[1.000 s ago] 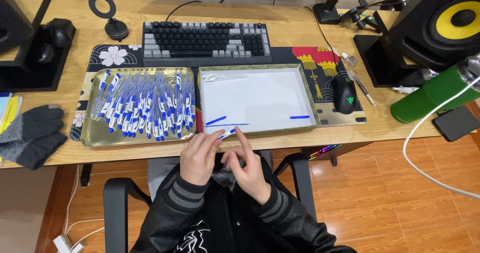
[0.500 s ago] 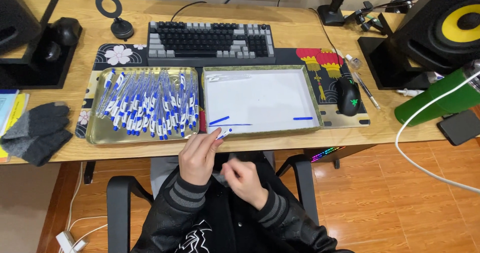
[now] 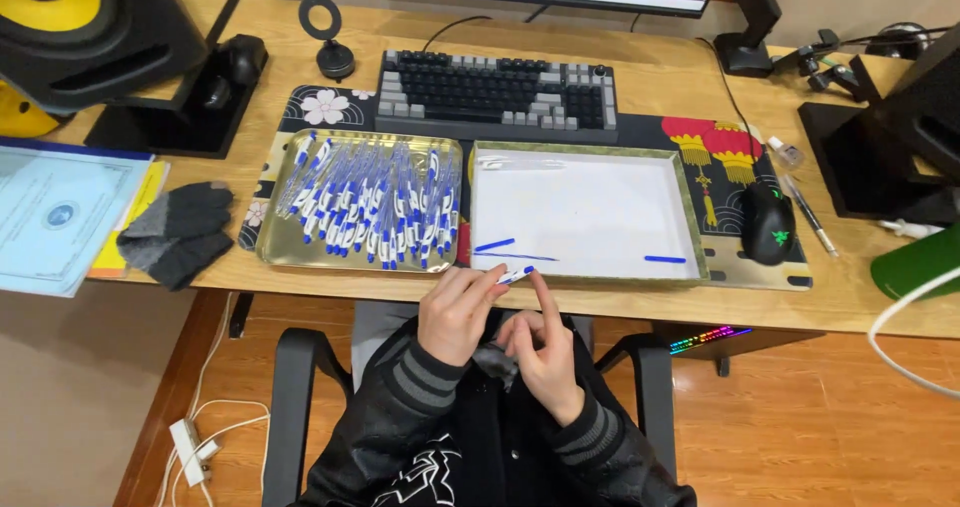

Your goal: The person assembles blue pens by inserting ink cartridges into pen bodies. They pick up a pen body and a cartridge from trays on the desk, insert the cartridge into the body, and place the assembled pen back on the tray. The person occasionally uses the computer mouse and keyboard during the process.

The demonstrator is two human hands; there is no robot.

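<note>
My left hand (image 3: 458,312) is closed around a blue and white pen (image 3: 514,275) just below the desk's front edge, its tip poking out to the right. My right hand (image 3: 542,342) is beside it, index finger raised near the pen's tip, other fingers curled; I cannot tell whether it holds anything. A gold tray (image 3: 283,252) on the left is full of several blue and white pens (image 3: 372,202). A white-bottomed tray (image 3: 590,207) on the right holds three blue pen parts (image 3: 494,245) near its front.
A keyboard (image 3: 497,94) sits behind the trays, a black mouse (image 3: 768,222) at the right, grey gloves (image 3: 178,232) and papers (image 3: 55,212) at the left. Speakers stand at both back corners. Chair armrests (image 3: 292,397) flank my lap.
The view has shifted to the right. My right hand has risen toward the left hand, its index finger now up by the pen's tip. The trays' contents look unchanged.
</note>
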